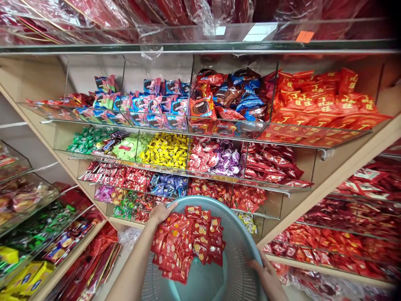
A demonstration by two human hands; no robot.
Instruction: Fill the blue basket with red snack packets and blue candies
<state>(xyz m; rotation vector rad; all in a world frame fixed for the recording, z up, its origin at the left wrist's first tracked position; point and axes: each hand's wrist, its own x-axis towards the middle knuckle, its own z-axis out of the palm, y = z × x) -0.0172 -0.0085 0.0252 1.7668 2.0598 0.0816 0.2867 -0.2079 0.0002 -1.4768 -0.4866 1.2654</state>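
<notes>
A round blue-green plastic basket (241,234) is held in front of the shelves, tilted so its inside shows. My left hand (161,213) grips its far left rim, with the fingertips over the edge. On the right side my right hand (265,267) is closed round the rim, its fingers partly hidden by the wall. Inside lies a heap of small red candy packets (188,238) with orange fruit prints, gathered toward the left and middle. Just beyond the rim, the low shelf holds similar red packets (247,197).
Clear-fronted shelves hold yellow candies (164,149), purple-wrapped candies (227,161), blue cookie packs (147,103) and red-orange bags (322,100). A slanting wooden side panel (332,167) stands at right. More stocked shelves (34,217) flank the left, with a plastic bag (129,238) low down.
</notes>
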